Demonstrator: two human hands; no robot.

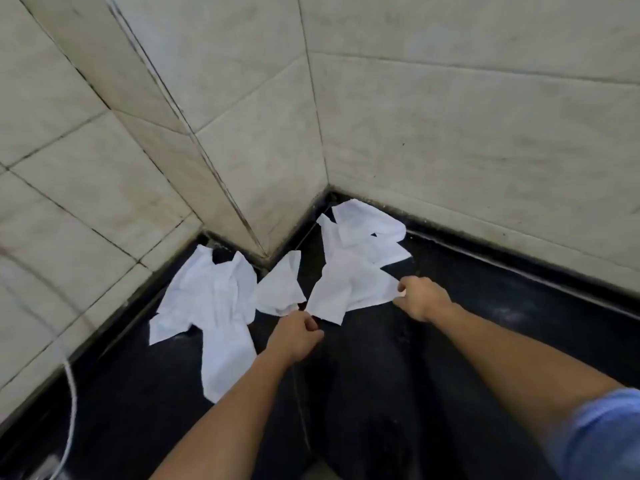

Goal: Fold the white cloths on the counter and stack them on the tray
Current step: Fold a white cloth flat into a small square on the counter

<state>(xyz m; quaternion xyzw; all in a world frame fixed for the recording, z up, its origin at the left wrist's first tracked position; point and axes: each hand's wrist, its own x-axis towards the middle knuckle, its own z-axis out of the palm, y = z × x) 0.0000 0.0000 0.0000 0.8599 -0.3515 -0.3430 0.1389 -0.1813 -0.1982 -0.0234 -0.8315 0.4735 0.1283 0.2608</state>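
Head view, looking down into a corner of a black counter backed by a pale tiled wall. At far left, a white cord trailing down along the counter's left side. Next, a crumpled cloth heap spread on the counter at the foot of the wall, one long flap reaching toward the near side. Just beside its right edge, touching or overlapping it, a small cloth, rumpled, pointing up toward the jutting wall corner. Below that, the left hand, forearm bare, fingers curled in with the thumb laid over them, pinching the near left corner of the large cloth; knuckles just beside the small cloth's lower tip. Large cloth lying on the counter between both hands, wrinkled, its near edge running roughly left to right from one hand to the other. Behind it, tucked into the inner wall corner and overlapping its far side, a far cloth, loosely doubled over itself. Right of the large cloth, the right hand, fingers bent, thumb and fingertips pinching that cloth's right corner, held low at the counter. At far right, near the bottom, a blue sleeve on the right upper arm
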